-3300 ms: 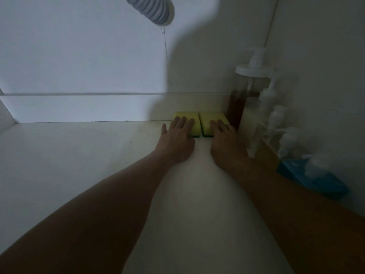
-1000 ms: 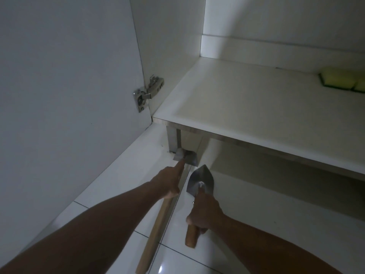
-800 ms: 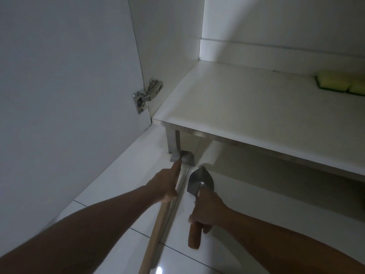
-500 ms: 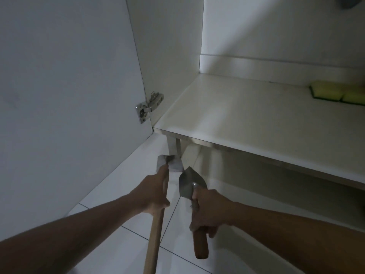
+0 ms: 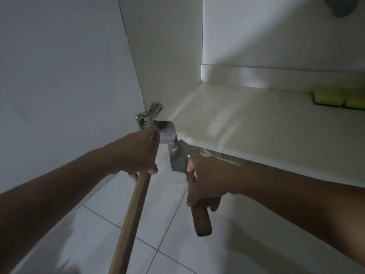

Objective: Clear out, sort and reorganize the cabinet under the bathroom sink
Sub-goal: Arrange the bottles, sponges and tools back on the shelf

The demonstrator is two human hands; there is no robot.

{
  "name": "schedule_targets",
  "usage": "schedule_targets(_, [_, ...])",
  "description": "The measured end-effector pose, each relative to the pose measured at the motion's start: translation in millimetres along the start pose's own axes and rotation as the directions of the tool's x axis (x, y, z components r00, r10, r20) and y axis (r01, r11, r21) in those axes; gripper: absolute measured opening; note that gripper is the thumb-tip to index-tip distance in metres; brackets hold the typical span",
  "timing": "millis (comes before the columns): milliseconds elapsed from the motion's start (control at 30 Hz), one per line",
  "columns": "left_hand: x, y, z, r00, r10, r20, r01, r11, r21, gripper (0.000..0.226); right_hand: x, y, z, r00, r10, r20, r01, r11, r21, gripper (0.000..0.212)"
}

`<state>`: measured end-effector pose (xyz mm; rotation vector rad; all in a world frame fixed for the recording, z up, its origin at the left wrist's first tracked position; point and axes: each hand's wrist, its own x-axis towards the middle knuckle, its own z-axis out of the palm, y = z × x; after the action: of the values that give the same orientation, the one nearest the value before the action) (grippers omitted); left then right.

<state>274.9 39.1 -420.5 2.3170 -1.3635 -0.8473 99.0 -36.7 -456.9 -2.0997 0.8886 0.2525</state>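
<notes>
My left hand [image 5: 136,155] grips a long-handled tool [image 5: 130,214] by its pale wooden shaft, just below its grey metal head. My right hand [image 5: 205,180] grips a trowel [image 5: 200,220] by its short brown wooden handle; its pointed metal blade rises in front of the cabinet's front edge. Both tools are off the floor, their metal ends close together beside the cabinet floor [image 5: 246,123]. Two yellow sponges [image 5: 335,98] with dark undersides lie side by side at the back right of the cabinet floor.
The open cabinet door [image 5: 65,80] stands at the left, with a metal hinge [image 5: 149,116] at its lower inner edge. White floor tiles [image 5: 122,196] lie below my hands. A grey drain hose [image 5: 339,5] shows at the top right corner.
3.3 s ago both hands lay flat at the sponges. Since then each has closed around a tool on the tiled floor, and over the last half second both tools have risen to the cabinet's front edge.
</notes>
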Motion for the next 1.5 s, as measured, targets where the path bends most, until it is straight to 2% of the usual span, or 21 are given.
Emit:
schedule_targets(233, [16.8,54.6,-16.7,0.995,0.087,-0.045,-0.09,0.994,-0.06,0.1,-22.8,11.5,-58.3,0.995,0.002,-0.102,0.001,0.999,0.034,0.049])
schedule_targets(500, [85.7,134.1,6.5,0.975,0.211,-0.066,-0.216,0.974,-0.074,0.097,-25.6,77.7,-120.6,0.954,0.127,-0.273,-0.084,0.983,0.164,0.047])
schedule_targets(667, [132.4,183.0,39.5,0.965,0.253,-0.066,-0.256,0.966,-0.036,0.078,-25.0,129.4,-150.2,0.912,0.251,-0.324,-0.177,0.955,0.239,0.043])
schedule_targets(833, [173.3,223.7,78.7,0.953,0.289,-0.087,-0.288,0.957,0.025,0.058,-14.8,182.2,-174.5,0.826,0.377,-0.419,-0.274,0.918,0.287,0.043])
schedule_targets(967, [211.6,250.6,104.9,0.918,0.369,-0.147,-0.35,0.926,0.145,0.033,-6.1,217.5,-194.8,0.776,0.432,-0.46,-0.3,0.894,0.332,0.056])
schedule_targets(1200, [277.9,290.8,132.5,0.899,0.379,-0.219,-0.365,0.925,0.102,0.024,10.4,262.1,-236.1,0.764,0.444,-0.468,-0.286,0.883,0.372,0.075])
schedule_targets(1267, [293.6,299.2,140.0,0.894,0.382,-0.233,-0.366,0.924,0.112,0.023,17.0,270.8,-244.6,0.758,0.45,-0.472,-0.293,0.882,0.369,0.066])
schedule_targets(1367, [315.2,307.9,150.3,0.889,0.379,-0.256,-0.363,0.926,0.108,0.018,27.3,281.5,-255.2,0.757,0.432,-0.491,-0.269,0.89,0.368,0.038])
schedule_targets(1433, [326.7,313.0,155.5,0.886,0.372,-0.278,-0.358,0.928,0.1,0.017,34.6,288.0,-259.9,0.744,0.398,-0.537,-0.245,0.91,0.336,0.032])
schedule_targets(1500, [334.4,317.0,159.1,0.876,0.369,-0.309,-0.353,0.929,0.109,0.017,41.9,294.0,-261.8,0.692,0.346,-0.634,-0.24,0.938,0.249,0.029])
